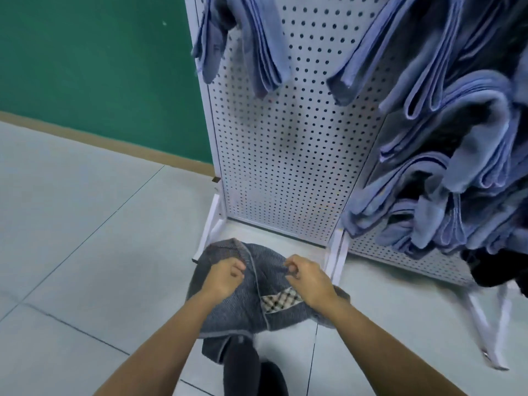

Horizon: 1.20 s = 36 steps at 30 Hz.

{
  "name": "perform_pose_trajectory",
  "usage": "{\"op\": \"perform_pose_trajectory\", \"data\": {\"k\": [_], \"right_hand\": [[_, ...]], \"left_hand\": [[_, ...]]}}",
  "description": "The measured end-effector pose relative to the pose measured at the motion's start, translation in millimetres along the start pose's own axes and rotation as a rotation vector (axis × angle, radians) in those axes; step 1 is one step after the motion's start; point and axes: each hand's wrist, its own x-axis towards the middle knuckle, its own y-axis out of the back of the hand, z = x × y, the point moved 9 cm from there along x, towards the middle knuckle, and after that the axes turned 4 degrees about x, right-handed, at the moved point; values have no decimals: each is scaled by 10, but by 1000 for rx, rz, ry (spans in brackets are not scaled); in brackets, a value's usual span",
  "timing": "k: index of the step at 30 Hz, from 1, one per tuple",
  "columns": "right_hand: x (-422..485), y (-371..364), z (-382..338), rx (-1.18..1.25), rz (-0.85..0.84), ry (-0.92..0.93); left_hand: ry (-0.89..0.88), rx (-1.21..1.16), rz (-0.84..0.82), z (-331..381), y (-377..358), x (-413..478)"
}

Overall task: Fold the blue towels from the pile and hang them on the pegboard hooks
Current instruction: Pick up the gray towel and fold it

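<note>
Towel (251, 307), grey-blue with a checked patch, hangs low between both hands in front of the white pegboard (285, 155). The left hand (221, 277) pinches its upper edge with curled fingers, and the right hand (307, 277) pinches the same edge just beside it, the cloth drooping beneath them above the tiled floor (85, 224). Folded blue towels (445, 155) drape from the board at the upper left and crowd its right side.

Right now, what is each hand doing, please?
Left hand: closed, gripping the blue towel.
Right hand: closed, pinching the same towel.
</note>
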Motion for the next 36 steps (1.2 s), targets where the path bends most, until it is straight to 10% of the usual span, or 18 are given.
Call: {"op": "perform_pose_trajectory", "data": {"k": [17, 29, 36], "right_hand": [[1207, -845, 1070, -121, -191, -214], [819, -563, 883, 137, -363, -135], [265, 865, 540, 132, -31, -78]], "left_hand": [[639, -468, -30, -785, -1303, 1155], [560, -895, 54, -82, -1195, 1069], [396, -857, -259, 1187, -589, 375]]}}
